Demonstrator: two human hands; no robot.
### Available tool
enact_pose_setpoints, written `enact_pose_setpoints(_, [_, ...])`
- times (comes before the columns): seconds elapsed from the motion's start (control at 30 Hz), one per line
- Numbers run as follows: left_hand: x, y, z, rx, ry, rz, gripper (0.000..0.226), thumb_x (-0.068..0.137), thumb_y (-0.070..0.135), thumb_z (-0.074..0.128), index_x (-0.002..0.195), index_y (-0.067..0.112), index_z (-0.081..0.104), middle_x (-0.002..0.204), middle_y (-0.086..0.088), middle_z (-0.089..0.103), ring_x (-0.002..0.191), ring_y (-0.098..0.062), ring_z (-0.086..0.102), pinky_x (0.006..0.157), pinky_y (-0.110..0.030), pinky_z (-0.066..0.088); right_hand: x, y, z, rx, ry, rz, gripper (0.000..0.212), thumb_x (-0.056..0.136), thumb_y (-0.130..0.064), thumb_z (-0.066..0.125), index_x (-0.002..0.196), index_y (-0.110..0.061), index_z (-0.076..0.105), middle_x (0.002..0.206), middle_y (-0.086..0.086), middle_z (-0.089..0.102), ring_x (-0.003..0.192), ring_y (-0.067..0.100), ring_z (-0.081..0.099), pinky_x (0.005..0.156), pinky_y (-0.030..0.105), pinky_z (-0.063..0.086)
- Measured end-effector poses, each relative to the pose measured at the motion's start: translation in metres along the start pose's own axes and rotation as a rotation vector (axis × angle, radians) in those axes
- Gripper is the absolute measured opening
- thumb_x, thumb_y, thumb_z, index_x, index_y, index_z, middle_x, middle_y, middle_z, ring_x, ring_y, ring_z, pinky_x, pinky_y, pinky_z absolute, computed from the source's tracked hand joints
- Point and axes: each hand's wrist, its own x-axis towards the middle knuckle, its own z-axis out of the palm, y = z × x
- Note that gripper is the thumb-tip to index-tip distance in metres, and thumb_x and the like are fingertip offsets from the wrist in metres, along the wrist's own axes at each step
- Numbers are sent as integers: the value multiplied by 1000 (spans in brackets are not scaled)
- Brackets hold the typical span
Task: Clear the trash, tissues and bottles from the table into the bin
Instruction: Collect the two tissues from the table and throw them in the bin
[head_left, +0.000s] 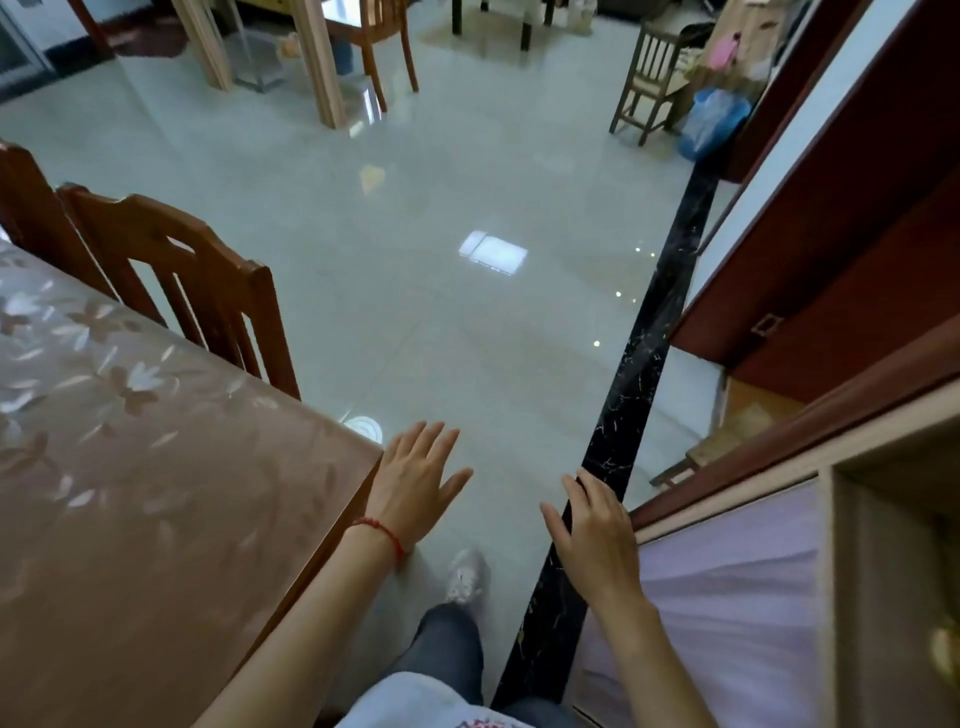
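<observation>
Both hands, left (415, 480) and right (592, 530), spread and empty, between table (156, 467) edge and cabinet (753, 571).

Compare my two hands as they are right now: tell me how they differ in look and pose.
The left hand wears a red string bracelet at the wrist; the right hand has a bare wrist. The left hand sits by the corner of the table with its fingers spread; the right hand is beside the cabinet, its fingers closer together. Both are open, palm down, and hold nothing.
</observation>
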Motion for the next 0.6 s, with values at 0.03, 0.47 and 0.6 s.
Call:
enact_pose_setpoints(0.03, [11,0,0,-4,-18,3,56,89,46,45,134,12,41,140,-13,46,134,-32,35,110,-45,28,9,2,-1,-5,-4,6,48,90,-32,55,128,-3,49,136,18,49,130,29,41,106,42,34])
enact_pose_setpoints(0.47, [199,-6,-19,-89,14,-10,109,67,75,-18,134,11,40,142,-12,43,136,-31,31,111,-43,25,206,27,-36,-47,19,11,51,93,-40,45,135,-10,42,144,13,40,136,24,31,111,36,25])
enact_pose_setpoints(0.6, [256,-8,-26,-72,-18,-23,102,70,72,-12,136,12,37,144,-11,40,137,-30,28,113,-42,23,264,31,-49,-40,40,29,51,93,-38,47,134,-9,43,142,14,42,135,26,32,110,37,26])
